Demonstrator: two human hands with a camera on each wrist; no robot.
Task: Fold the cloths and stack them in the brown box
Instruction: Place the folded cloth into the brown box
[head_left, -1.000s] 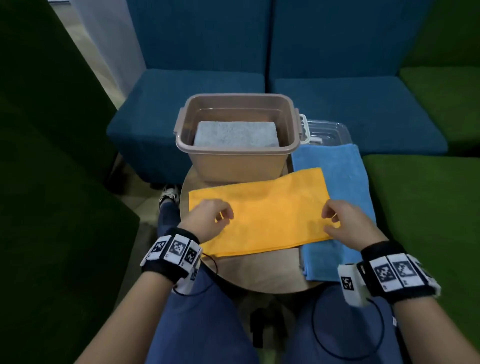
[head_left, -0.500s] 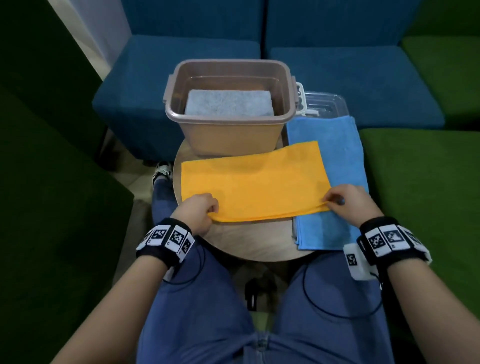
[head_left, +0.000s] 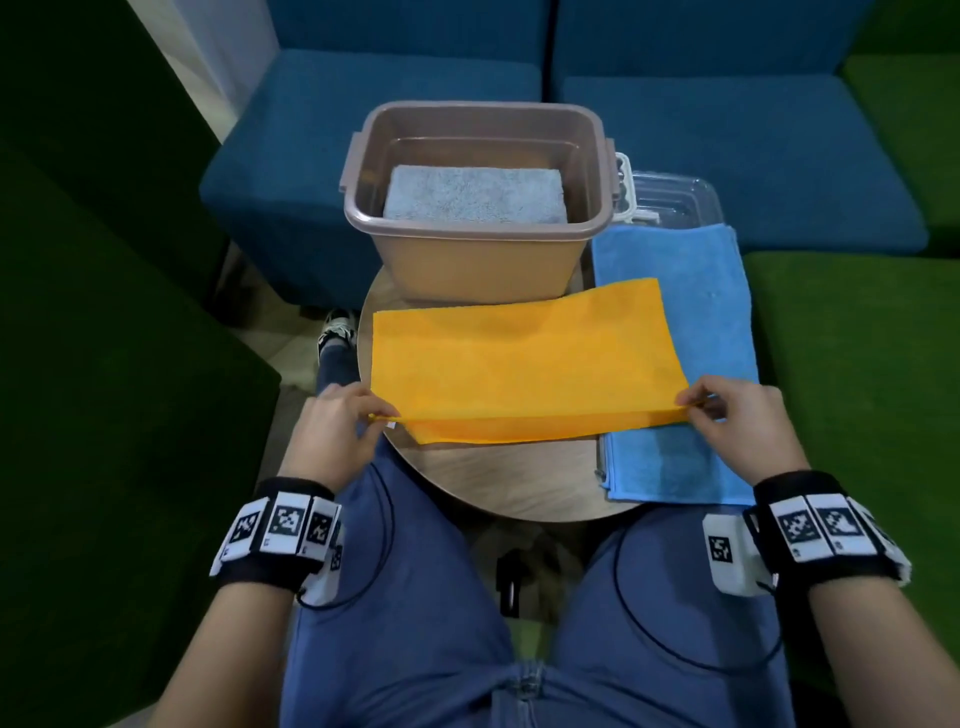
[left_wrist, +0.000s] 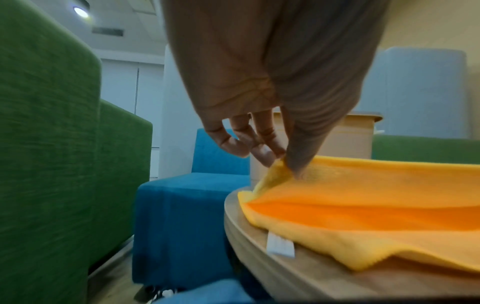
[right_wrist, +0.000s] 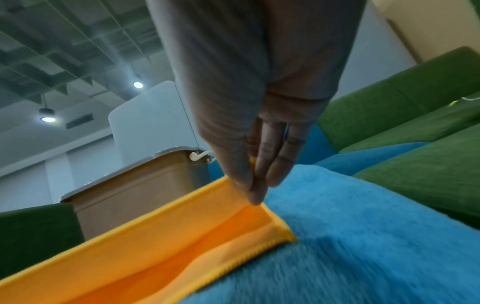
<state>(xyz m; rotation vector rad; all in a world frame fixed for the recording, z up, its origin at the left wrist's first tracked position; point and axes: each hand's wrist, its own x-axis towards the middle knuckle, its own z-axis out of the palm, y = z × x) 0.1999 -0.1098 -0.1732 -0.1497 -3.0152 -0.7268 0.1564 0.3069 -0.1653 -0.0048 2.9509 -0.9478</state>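
An orange cloth (head_left: 519, 358) lies folded across the round wooden table (head_left: 498, 483), in front of the brown box (head_left: 475, 254). My left hand (head_left: 358, 415) pinches its near left corner (left_wrist: 283, 166) and lifts the top layer. My right hand (head_left: 701, 402) pinches the near right corner (right_wrist: 249, 185) the same way. The near edge is raised, with a lower layer showing beneath. A folded grey cloth (head_left: 475, 200) lies inside the box. A blue cloth (head_left: 675, 338) lies at the right, partly under the orange one.
A clear plastic lid (head_left: 670, 200) sits behind the blue cloth, right of the box. Blue seats (head_left: 363, 130) stand behind the table, green sofas (head_left: 857, 364) on both sides. My knees (head_left: 415, 597) are under the table's near edge.
Both hands moved from the top of the orange cloth to its near corners, pinched them and raised the near edge. The head view tilted down.
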